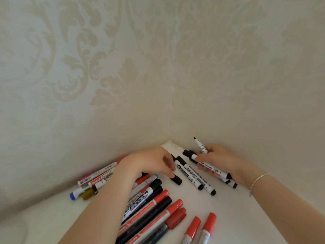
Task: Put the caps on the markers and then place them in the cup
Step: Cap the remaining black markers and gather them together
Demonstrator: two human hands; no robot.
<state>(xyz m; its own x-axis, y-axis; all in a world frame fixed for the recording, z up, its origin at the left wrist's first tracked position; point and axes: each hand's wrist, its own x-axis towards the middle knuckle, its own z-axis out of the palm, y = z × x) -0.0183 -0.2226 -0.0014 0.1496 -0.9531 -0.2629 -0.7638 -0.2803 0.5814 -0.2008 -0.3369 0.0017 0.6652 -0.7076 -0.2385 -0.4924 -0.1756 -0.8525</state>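
My right hand holds an uncapped white marker with its black tip pointing up, near the wall corner. My left hand reaches down onto a loose black cap on the white table, fingertips touching it. Between the hands lie two capped white whiteboard markers. More black caps or markers lie under my right hand. No cup is in view.
Several red-capped and black-capped markers lie in a row at the front of the white table. More markers, one blue-capped, sit at the left by the wall. Patterned walls meet in a corner behind.
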